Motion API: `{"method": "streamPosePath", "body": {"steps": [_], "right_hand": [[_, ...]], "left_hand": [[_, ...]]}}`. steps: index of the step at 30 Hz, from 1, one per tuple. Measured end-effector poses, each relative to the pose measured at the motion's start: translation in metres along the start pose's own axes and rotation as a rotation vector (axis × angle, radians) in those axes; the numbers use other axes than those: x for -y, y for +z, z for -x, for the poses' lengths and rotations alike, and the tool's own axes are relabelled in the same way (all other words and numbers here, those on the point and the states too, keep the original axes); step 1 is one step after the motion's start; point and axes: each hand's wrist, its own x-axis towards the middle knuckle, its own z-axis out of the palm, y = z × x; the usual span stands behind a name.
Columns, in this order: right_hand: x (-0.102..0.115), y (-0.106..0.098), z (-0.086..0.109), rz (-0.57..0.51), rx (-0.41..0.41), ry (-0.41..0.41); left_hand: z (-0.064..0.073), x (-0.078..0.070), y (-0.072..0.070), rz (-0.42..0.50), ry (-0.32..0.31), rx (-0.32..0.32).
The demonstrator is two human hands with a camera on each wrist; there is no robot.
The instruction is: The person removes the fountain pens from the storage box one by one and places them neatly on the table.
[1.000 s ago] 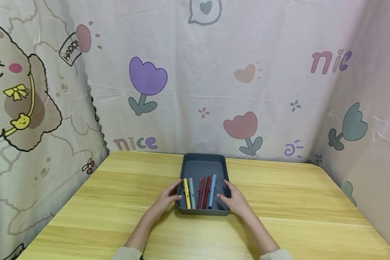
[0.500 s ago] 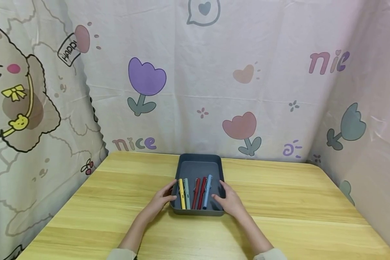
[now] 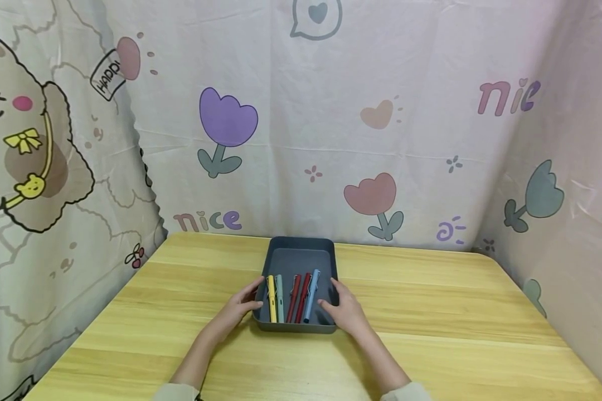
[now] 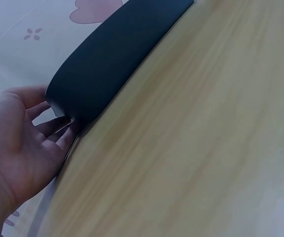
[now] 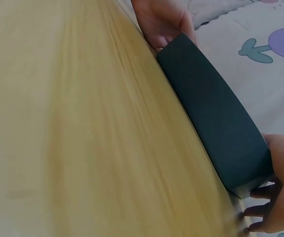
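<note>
A dark grey rectangular tray (image 3: 301, 258) lies on the table, long side pointing away from me. Inside its near half are several clip pens side by side: a yellow pen (image 3: 272, 299), a pale green pen (image 3: 280, 298), two red pens (image 3: 294, 298) and a blue pen (image 3: 311, 297). My left hand (image 3: 232, 313) holds the tray's left side, thumb at the rim and fingers along the outer wall. On the right side my right hand (image 3: 348, 313) grips likewise, its thumb reaching over the rim. Both wrist views show the tray's outer front wall (image 5: 216, 118), with the pens hidden.
The wooden table (image 3: 431, 301) extends on both sides of the tray and toward me. A printed cloth (image 3: 301, 200) hangs along the table's back edge, with further cloth at the left and right.
The tray has slid a little to the left across the table, held between both hands. The pens have moved with it and keep their order.
</note>
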Motion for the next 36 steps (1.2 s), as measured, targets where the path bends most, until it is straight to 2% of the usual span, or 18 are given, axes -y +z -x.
{"method": "streamPosePath", "body": {"steps": [11,20,27,36], "right_hand": [[0.01,0.011,0.0,0.004,-0.008,-0.005],[0.019,0.019,0.0,-0.005,-0.021,-0.004],[0.024,0.027,-0.001,0.023,-0.037,-0.008],[0.031,0.034,-0.002,0.027,-0.058,0.004]], "left_hand": [[0.003,0.0,-0.014,0.004,0.008,0.029],[0.005,0.002,-0.025,0.028,-0.019,0.016],[0.007,0.002,-0.032,0.04,-0.013,0.038],[0.01,0.0,-0.04,0.021,-0.012,0.032]]}}
